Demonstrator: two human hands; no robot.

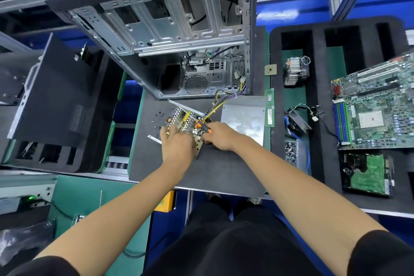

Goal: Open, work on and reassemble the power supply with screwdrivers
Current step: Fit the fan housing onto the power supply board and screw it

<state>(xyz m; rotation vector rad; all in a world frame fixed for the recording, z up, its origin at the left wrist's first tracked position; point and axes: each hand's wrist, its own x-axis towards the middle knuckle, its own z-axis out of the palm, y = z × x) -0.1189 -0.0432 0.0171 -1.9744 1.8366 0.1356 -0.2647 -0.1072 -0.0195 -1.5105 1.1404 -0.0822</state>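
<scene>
The opened metal power supply with its bare circuit board lies under the left hand. The right hand, just right of the left, holds an orange-and-black screwdriver over the board. Small dark screws lie left of the left hand. A flat grey metal cover lies right of the right hand. The open steel computer case stands beyond both hands.
</scene>
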